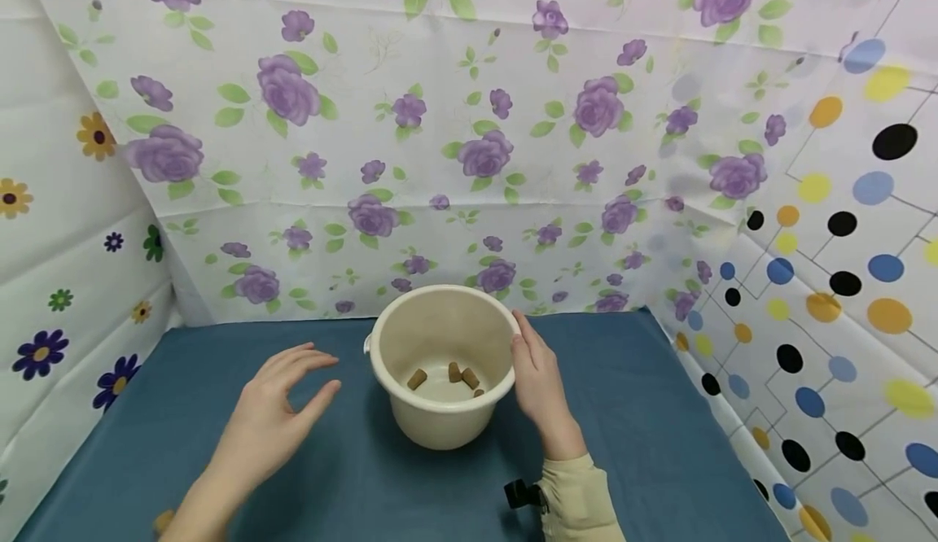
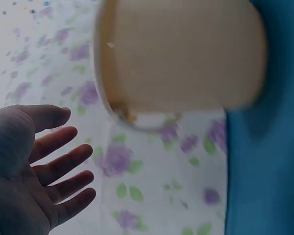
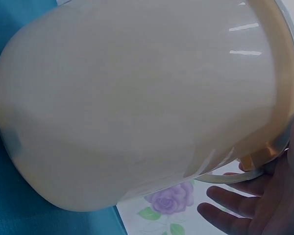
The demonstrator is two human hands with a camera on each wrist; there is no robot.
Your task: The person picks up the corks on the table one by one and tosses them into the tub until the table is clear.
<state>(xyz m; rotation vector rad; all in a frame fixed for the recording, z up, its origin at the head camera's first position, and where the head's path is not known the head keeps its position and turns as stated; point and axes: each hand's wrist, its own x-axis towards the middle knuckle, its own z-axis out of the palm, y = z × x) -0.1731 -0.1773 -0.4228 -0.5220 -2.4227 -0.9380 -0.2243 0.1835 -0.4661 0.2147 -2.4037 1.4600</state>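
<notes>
A cream plastic bucket [image 1: 443,428] stands upright on the blue cloth, with several short brown cylinders, cork-like pieces [image 1: 417,378], lying on its bottom. My right hand [image 1: 541,379] touches the right side of the bucket's rim. In the right wrist view its fingers [image 3: 230,198] reach out fairly straight beside the bucket's handle [image 3: 230,178]. To the left of the bucket, apart from it, my left hand [image 1: 277,412] is in the air and holds nothing. The left wrist view shows its fingers [image 2: 63,164] spread, the bucket [image 2: 186,54] beyond them.
A blue cloth [image 1: 623,412] covers the table. A flowered sheet [image 1: 440,151] hangs behind it, with patterned sheets at both sides. Part of a small brown thing [image 1: 163,521] shows beside my left forearm. A black strap mount [image 1: 522,494] sits at my right wrist.
</notes>
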